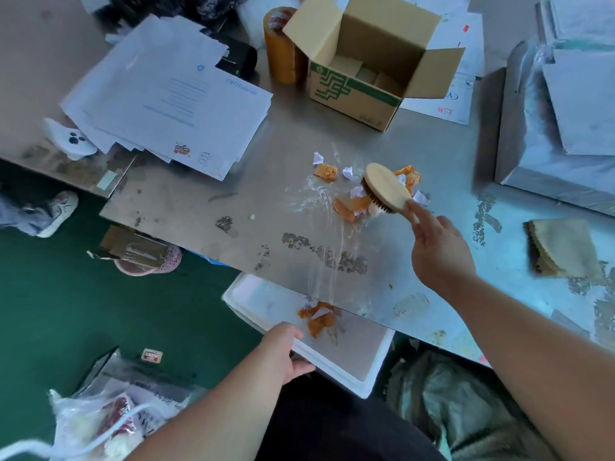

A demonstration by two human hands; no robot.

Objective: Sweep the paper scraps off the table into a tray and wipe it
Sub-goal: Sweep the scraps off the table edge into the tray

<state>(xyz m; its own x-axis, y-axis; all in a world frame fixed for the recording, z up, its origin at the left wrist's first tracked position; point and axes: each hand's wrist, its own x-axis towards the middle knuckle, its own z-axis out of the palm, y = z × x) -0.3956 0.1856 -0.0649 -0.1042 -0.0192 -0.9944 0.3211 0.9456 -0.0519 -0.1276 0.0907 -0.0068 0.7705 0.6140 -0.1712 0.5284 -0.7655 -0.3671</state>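
My right hand grips the handle of a wooden brush, whose bristles rest on a cluster of orange and white paper scraps in the middle of the metal table. More scraps lie just left of the brush. My left hand holds the near rim of a white tray pushed under the table's front edge. A few orange and white scraps lie inside the tray. A folded beige cloth sits on the table at the right.
An open cardboard box and a roll of brown tape stand behind the scraps. A stack of white papers covers the table's left. Wrapped packages sit at the far right. A pink basket and plastic bags lie on the green floor.
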